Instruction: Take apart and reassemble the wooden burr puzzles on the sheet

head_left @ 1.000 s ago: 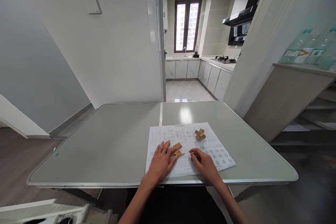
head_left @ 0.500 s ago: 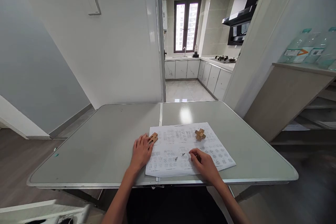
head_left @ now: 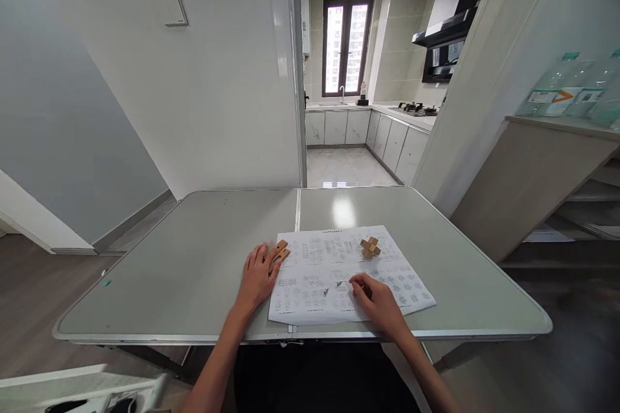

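Presently, wooden pieces [head_left: 283, 253] protrude from under the left hand [head_left: 258, 276], fingers loosely spread, at the paper's [head_left: 303, 315] left edge. Right hand [head_left: 378, 302] curled over the paper; contents indeterminable.

White wall [head_left: 232, 90]; dark-framed window [head_left: 345, 45]; marbled cabinets [head_left: 336, 128]; glossy floor [head_left: 343, 162].

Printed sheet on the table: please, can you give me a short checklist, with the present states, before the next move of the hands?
1. Printed sheet rests on the table: ok.
2. Wooden cross apart from both hands: ok.
3. Flat wooden pieces fully uncovered: not ok; the left hand partly covers them.
4. Right hand empty: cannot tell; curled fingers hide its palm.
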Demonstrator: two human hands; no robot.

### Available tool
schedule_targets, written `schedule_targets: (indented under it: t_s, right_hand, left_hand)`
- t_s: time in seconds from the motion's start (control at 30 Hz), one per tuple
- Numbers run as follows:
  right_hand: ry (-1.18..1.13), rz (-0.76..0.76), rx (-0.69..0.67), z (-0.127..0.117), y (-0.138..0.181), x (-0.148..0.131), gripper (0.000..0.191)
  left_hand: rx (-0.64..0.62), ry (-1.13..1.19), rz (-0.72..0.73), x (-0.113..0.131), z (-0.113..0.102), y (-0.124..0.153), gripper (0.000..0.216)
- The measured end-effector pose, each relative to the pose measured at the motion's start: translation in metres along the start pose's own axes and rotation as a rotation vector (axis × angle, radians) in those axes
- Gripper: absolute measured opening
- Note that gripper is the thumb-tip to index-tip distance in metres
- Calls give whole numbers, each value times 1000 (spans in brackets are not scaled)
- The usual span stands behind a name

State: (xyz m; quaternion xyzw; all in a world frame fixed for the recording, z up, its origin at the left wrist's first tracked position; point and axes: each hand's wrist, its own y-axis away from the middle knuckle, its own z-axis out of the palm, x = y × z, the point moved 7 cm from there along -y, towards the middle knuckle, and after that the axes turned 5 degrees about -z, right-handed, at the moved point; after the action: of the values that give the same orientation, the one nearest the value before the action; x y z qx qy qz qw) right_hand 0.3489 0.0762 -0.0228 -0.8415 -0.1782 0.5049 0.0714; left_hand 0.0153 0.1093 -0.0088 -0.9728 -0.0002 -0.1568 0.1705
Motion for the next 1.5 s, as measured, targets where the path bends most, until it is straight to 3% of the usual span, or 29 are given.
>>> schedule_targets:
  t_s: [0.23,0.47,0.77,0.93,1.07,1.17,1.5]
  right_hand:
    - [-15,17,-3,1,0,2,31]
    - [-31,18,0,0,-1,3,33]
    - [-97,24,19,-1,-1,3,35]
    - [-216,98,115,-12,-7,19,40]
    - [-238,197,315,-32,-18,38,49]
    - [-226,265,432,-43,-27,49,58]
    - [-123,299,438,-40,-41,62,56]
  left_hand:
    - [29,55,-45,-7,-10,19,63]
    - [34,223,-181,-23,-21,47,70]
    - [158,701,-473,-41,-44,55,45]
    - [91,751,-452,-35,-44,57,30]
    - [-35,734,-391,-18,-42,58,18]
    - [-58,711,-376,-13,-44,58,19]
    - [-59,667,-371,-12,-46,58,20]
